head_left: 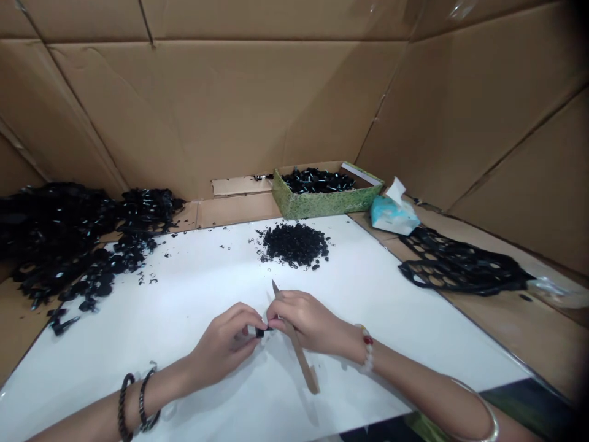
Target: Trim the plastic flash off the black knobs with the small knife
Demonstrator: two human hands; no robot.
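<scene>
We have a small black part (260,333) between our two hands, over the nearer half of the white board (197,270), about midway between its side edges. Our left hand (224,341) pinches the part between thumb and fingertips. Our right hand (306,320) has its fingers closed around a slim pointed brown tool (301,359), point toward the far edge; its fingertips sit right at the part's other end, though we cannot tell whether they grip it.

Beyond our hands, near the middle of the board's far edge, we have a heap of tiny black rings and bits (295,244), with loose ones around it. Just past that edge stands a green patterned box (324,204), filled with black pieces (317,180). Beside it, by the board's far right corner, is a blue-and-white tissue pack (393,215), one tissue sticking up. Along the right edge lies black perforated material (464,264). At the far left corner, a large pile of glossy black parts (59,227) spills onto the board. Cardboard walls (276,104) rise behind.
</scene>
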